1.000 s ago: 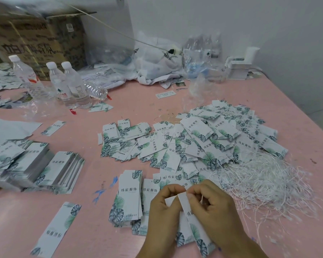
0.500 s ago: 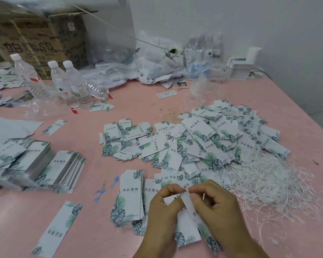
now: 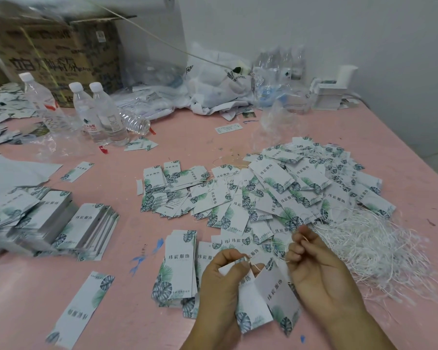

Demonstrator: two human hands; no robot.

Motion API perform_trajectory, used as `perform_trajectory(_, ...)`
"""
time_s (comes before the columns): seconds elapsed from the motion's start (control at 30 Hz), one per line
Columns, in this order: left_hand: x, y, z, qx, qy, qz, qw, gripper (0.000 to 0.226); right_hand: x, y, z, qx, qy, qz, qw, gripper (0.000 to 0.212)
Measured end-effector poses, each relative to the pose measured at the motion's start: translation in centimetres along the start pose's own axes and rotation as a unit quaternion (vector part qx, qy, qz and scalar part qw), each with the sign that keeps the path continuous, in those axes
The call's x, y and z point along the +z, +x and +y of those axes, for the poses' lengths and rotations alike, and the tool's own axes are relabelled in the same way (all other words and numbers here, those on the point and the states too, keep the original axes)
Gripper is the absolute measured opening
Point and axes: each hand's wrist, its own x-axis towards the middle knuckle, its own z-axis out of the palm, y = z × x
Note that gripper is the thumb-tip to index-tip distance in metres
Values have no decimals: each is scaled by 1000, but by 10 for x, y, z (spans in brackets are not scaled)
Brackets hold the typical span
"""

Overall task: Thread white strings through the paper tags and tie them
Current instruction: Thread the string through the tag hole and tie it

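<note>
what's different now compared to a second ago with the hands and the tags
The right hand has pulled away up and to the right, drawing the white string out from the tags. The left hand still pinches the tags at their top. The string heap and tag pile lie unchanged.

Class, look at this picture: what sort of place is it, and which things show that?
Probably a small workshop or packing room for clothing tags: a pink table heaped with printed paper tags, a tangle of white strings, and a cardboard box behind.
</note>
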Motion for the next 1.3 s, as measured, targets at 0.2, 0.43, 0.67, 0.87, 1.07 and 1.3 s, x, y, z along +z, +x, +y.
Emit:
perform_trajectory(0.2,0,1,-3,15,12,11,1000,25,1,-16,10,-116,-192,-106,969,24)
perform_trajectory(0.43,2,-1,-4,34,47,19,998,20,3,-32,25,-152,-468,-114,863,21)
perform_trajectory(0.67,2,-2,-7,100,127,36,986,12,7,-30,29,-196,-582,-61,787,35)
perform_trajectory(0.87,-2,-1,-9,131,194,14,972,15,7,-28,29,-240,-622,-60,743,26)
perform_trajectory(1.07,1,-1,-8,44,102,-20,994,14,5,-29,30,-277,-654,-72,700,20)
perform_trajectory(1.3,-5,3,-16,88,150,-18,985,16,5,-31,40,-310,-691,-112,643,17)
